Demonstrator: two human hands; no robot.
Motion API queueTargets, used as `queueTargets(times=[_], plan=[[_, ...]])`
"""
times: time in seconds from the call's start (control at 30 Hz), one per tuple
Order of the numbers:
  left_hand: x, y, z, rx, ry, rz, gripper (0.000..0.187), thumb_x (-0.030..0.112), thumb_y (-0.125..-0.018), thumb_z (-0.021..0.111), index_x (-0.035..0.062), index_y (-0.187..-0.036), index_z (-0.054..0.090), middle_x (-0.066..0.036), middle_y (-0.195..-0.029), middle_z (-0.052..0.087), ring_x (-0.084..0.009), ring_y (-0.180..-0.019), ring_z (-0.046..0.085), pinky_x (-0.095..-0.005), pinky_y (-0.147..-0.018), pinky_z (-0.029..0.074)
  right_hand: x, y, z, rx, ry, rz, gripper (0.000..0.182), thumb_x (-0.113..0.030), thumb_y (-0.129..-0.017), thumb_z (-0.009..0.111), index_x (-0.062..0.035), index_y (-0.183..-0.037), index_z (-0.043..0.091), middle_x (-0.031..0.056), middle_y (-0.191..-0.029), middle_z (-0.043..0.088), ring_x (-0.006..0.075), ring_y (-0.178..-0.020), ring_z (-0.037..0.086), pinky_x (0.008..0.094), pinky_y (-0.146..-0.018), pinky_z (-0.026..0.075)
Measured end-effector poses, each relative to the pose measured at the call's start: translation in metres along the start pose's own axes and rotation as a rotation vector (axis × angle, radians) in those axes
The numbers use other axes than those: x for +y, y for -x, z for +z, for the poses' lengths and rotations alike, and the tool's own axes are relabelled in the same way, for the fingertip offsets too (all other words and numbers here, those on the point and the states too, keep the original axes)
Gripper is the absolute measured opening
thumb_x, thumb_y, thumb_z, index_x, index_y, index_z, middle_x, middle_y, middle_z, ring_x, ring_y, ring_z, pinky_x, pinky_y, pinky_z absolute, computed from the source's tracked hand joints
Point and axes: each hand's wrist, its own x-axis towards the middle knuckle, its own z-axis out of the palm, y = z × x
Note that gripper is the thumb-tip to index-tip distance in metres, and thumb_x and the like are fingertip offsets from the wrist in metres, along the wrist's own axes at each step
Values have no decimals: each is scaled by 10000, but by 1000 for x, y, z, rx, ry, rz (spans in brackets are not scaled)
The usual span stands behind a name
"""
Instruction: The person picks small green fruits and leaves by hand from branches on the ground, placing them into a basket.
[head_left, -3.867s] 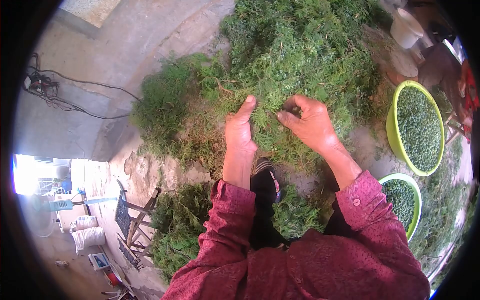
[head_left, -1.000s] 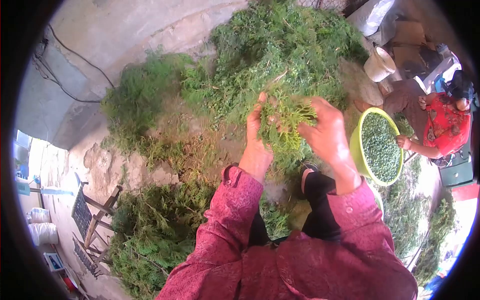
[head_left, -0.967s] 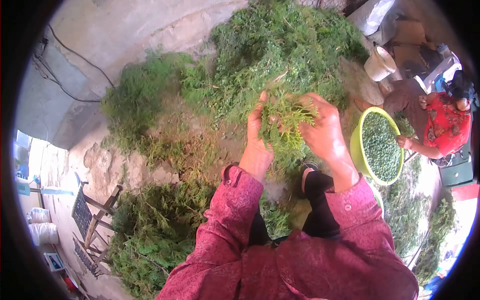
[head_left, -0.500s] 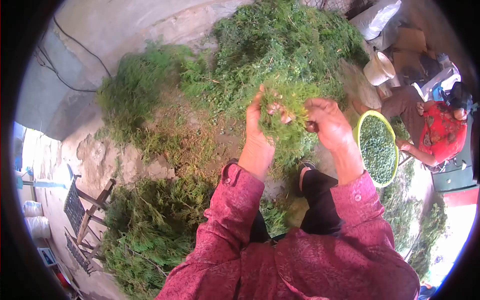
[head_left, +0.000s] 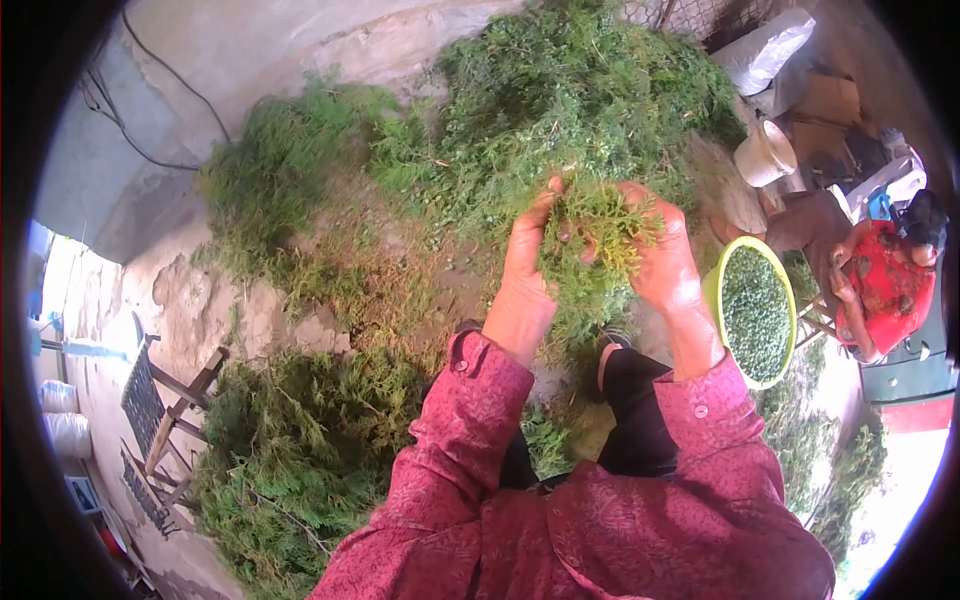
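Note:
A leafy green sprig (head_left: 598,238) is held up between my two hands, above the ground. My left hand (head_left: 530,250) is closed on its left side, with the fingers partly behind the leaves. On the right, my right hand (head_left: 662,255) has its fingers bent round the sprig's edge, partly covered by leaves. Beyond the hands lies a large heap of green branches (head_left: 560,100). To the right of my right hand stands a yellow-green bucket (head_left: 708,290) filled with small green pieces (head_left: 755,315).
Another branch pile (head_left: 300,440) lies at lower left, beside a dark folding chair (head_left: 150,410). A person in red (head_left: 890,280) sits at the right, near a white bucket (head_left: 765,155). A pale sack (head_left: 765,50) is at upper right.
My right hand has moved in closer to the sprig and my left hand has shifted slightly right. The seated person's hand has left the yellow-green bucket's rim.

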Motion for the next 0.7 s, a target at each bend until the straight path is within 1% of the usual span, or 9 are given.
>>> queueTargets(times=[0.07,0.23,0.3,0.33,0.37,0.4,0.47,0.53,0.7], plan=[[-1,0,3,56,-8,-5,116,133,-821,511,124,-919,572,-26,-830,595,-150,-654,557,-365,-588,516,-9,1,-2,-86,793,-561,174,-42,-658,662,-36,-824,609,78,-784,582,214,-689,582,299,-618,474],[0,-3,8,105,14,-4,112,134,-823,515,128,-922,566,-2,-758,558,-141,-596,528,-326,-480,476,-2,4,-2,8,1137,-708,171,-104,-680,625,-33,-832,596,83,-741,578,187,-688,564,308,-572,442],[0,-5,20,415,-64,143,94,155,-837,496,141,-908,557,26,-664,508,-133,-536,493,-286,-434,422,1,6,-11,84,1265,-785,146,-124,-679,625,-27,-782,587,73,-709,566,177,-659,547,295,-555,431],[6,-5,10,414,-63,142,94,155,-837,496,141,-908,557,26,-664,508,-133,-536,493,-286,-434,422,1,9,-27,-97,723,-311,134,-136,-707,602,-36,-790,573,67,-742,568,156,-626,535,268,-512,410],[17,-5,-7,235,-37,204,90,181,-844,483,146,-893,552,31,-630,491,-137,-517,482,-287,-442,415,1,11,-35,-254,162,151,124,-149,-734,580,-44,-797,559,61,-775,571,136,-594,523,240,-470,390],[23,-5,-10,55,-10,266,98,207,-852,471,151,-878,546,37,-596,473,-141,-497,471,-288,-450,408,3,14,-34,-256,164,152,124,-149,-734,580,-44,-797,559,61,-775,571,136,-594,523,240,-470,390],[21,-9,-16,59,-67,305,137,261,-863,438,160,-863,531,44,-555,445,-143,-462,443,-292,-435,389,7,24,-33,-157,-452,318,174,-135,-762,556,-34,-896,506,60,-814,550,89,-598,490,182,-425,337],[14,-6,-9,72,-92,304,153,278,-865,424,161,-891,518,40,-560,447,-155,-455,432,-298,-426,384,9,25,-25,-149,-490,339,243,-169,-798,565,-22,-963,464,70,-835,538,83,-596,486,152,-406,311],[10,-6,2,216,-123,305,164,283,-870,416,156,-876,520,36,-558,443,-172,-450,422,-309,-433,374,18,18,-5,-66,-113,264,247,-226,-791,632,-18,-870,523,13,-705,524,46,-563,441,187,-416,322]])
